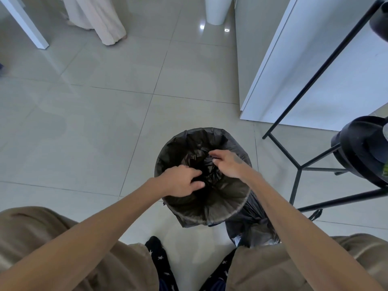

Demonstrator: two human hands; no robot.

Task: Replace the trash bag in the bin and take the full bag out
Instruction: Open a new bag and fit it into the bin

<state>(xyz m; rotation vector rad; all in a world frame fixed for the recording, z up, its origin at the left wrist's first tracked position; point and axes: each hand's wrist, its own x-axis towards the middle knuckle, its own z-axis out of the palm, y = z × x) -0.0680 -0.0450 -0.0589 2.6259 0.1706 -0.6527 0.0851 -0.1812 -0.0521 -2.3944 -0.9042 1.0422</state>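
At lower centre of the frame the bin [206,215] stands on open tiled floor [84,133], a black liner [189,141] folded over its rim. Both hands reach inside: the left hand [180,181] and right hand [227,162] each seem to pinch liner folds, grip curled. A full bag [249,225] lies touching the bin's right side, near a black stand [298,171].

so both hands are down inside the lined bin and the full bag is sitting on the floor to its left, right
Not quite. In the head view both hands, left and right, are inside the lined bin, but the full bag sits to its right.
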